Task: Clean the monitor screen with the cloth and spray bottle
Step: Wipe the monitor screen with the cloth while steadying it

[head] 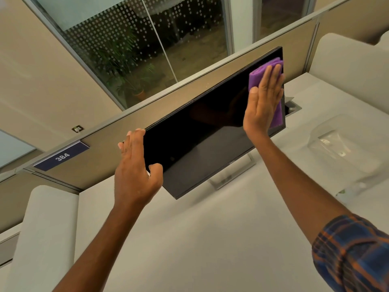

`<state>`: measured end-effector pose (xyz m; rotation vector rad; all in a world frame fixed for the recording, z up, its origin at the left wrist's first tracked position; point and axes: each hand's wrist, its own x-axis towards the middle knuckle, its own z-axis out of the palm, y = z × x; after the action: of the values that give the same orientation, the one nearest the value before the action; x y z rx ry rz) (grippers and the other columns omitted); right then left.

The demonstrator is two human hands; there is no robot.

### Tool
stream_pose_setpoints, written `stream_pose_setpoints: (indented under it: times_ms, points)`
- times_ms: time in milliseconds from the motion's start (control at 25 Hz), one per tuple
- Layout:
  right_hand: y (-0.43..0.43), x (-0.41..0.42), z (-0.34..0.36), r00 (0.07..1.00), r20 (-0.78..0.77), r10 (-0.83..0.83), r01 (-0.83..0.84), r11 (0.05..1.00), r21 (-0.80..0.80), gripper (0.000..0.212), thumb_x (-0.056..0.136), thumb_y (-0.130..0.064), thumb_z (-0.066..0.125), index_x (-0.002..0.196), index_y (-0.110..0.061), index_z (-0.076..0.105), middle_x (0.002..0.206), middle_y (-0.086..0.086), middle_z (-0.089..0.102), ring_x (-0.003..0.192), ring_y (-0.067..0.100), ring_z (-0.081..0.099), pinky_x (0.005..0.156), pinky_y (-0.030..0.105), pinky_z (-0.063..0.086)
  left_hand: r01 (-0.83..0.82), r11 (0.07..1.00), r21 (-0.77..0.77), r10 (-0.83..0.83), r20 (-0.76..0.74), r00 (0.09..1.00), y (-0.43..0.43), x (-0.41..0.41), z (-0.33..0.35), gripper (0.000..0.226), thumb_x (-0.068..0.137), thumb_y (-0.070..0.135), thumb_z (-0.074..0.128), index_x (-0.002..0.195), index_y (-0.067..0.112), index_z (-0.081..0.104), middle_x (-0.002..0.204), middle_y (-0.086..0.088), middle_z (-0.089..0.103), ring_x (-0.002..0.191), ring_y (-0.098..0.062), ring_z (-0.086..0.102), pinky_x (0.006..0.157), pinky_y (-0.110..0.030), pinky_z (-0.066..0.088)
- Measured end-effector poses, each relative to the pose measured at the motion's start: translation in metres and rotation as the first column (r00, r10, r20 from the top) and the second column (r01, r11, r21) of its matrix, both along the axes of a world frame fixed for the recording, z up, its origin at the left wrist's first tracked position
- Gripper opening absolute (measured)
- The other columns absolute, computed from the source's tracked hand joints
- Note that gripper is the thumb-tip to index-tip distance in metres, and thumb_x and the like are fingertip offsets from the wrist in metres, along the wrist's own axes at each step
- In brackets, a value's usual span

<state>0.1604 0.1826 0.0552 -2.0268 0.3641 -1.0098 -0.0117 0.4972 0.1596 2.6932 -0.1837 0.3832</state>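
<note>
A: We're seeing a blue plaque (61, 156) reading 384 on the beige partition (117, 140), right?

B: Yep, plus dotted glass (117, 39) behind it with potted plants (126, 81) outside, and a white desk (210, 239).

— What's showing colour here?
— A purple cloth (257, 75) is lying on the black monitor screen (200, 127); a blue-and-orange plaid sleeve (353, 251) is showing, and a navy sign (61, 156) is carrying white digits

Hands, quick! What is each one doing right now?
Left hand: closed on the monitor, gripping its left edge.
Right hand: open and flat, pressing the purple cloth against the screen.
</note>
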Motion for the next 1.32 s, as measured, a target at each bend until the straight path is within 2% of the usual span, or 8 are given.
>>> stream_pose_setpoints:
  times_ms: [160,400,600,800,920,1120,1200,1320]
  points:
    - [0.008,-0.007,-0.001,0.999,-0.051,-0.014,0.017,0.998,0.062,0.061,0.115,-0.040,0.013,0.169,-0.011,0.013,0.178,0.010,0.015,0.166,0.034,0.011,0.133,0.056,0.020,-0.021,1.000,-0.002,0.021,0.006,1.000,-0.001,0.000,0.000,0.073,0.084,0.026,0.053,0.154,0.024,0.035,0.154,-0.009,0.048,0.082,-0.034,0.063,0.067,-0.038,0.063]
    - [0.115,-0.047,-0.010,0.983,0.016,0.185,-0.178,0.963,-0.203,0.064,0.114,-0.042,0.026,0.170,-0.016,0.008,0.179,0.007,0.003,0.166,0.040,0.001,0.133,0.062,0.009,-0.004,1.000,-0.001,0.004,0.003,1.000,-0.002,0.000,0.002,0.071,0.084,0.027,0.051,0.153,0.025,0.035,0.152,-0.006,0.050,0.073,-0.026,0.055,0.062,-0.031,0.056]
    - [0.191,-0.088,-0.029,0.837,0.037,0.546,-0.433,0.703,-0.564,0.069,0.111,-0.049,0.043,0.169,-0.024,0.018,0.179,0.000,0.012,0.166,0.035,0.008,0.133,0.057,0.004,0.005,1.000,-0.001,-0.005,0.005,1.000,0.004,-0.003,0.002,0.067,0.083,0.030,0.051,0.148,0.026,0.038,0.130,-0.004,0.057,0.085,-0.028,0.065,0.056,-0.019,0.049]
    - [0.150,-0.064,-0.024,0.816,0.089,0.572,-0.381,0.646,-0.661,0.067,0.111,-0.049,0.049,0.168,-0.027,0.023,0.178,-0.002,0.015,0.166,0.030,0.010,0.134,0.052,0.007,-0.007,0.999,0.036,0.007,0.007,1.000,0.000,-0.003,0.001,0.073,0.084,0.028,0.053,0.154,0.028,0.034,0.160,-0.002,0.044,0.100,-0.034,0.068,0.060,-0.023,0.054]
    - [0.105,-0.040,-0.016,0.894,0.123,0.431,-0.288,0.763,-0.579,0.065,0.113,-0.044,0.045,0.168,-0.025,0.018,0.177,-0.002,0.007,0.166,0.031,0.004,0.134,0.053,0.006,-0.043,0.998,0.046,0.044,-0.026,0.999,0.000,0.000,0.001,0.075,0.085,0.027,0.049,0.157,0.031,0.030,0.173,0.002,0.028,0.115,-0.058,0.063,0.061,-0.023,0.052]
    - [0.018,-0.008,-0.013,0.990,0.051,0.130,-0.124,0.986,-0.113,0.060,0.117,-0.043,0.025,0.170,-0.020,0.012,0.179,0.001,0.007,0.167,0.034,0.005,0.135,0.056,0.012,-0.034,0.998,0.055,0.035,-0.028,0.999,0.001,-0.001,0.003,0.077,0.085,0.027,0.049,0.159,0.031,0.029,0.175,0.003,0.023,0.124,-0.056,0.061,0.064,-0.023,0.052]
    - [-0.006,-0.002,-0.015,0.998,-0.032,0.045,-0.041,0.991,0.127,0.062,0.116,-0.044,0.020,0.169,-0.015,0.016,0.179,0.007,0.013,0.166,0.035,0.009,0.134,0.055,0.017,-0.029,0.998,0.059,0.031,-0.035,0.999,-0.001,-0.002,0.004,0.076,0.085,0.026,0.049,0.159,0.030,0.029,0.175,0.002,0.023,0.115,-0.058,0.063,0.066,-0.027,0.056]
    - [-0.018,-0.006,-0.027,0.989,-0.144,-0.018,0.060,0.954,0.293,0.061,0.115,-0.036,0.026,0.169,-0.009,0.018,0.178,0.010,0.016,0.166,0.035,0.012,0.135,0.051,0.019,-0.024,0.998,0.065,0.027,-0.032,0.999,-0.005,-0.003,0.006,0.076,0.084,0.026,0.049,0.158,0.026,0.030,0.172,-0.002,0.030,0.104,-0.063,0.063,0.067,-0.033,0.059]
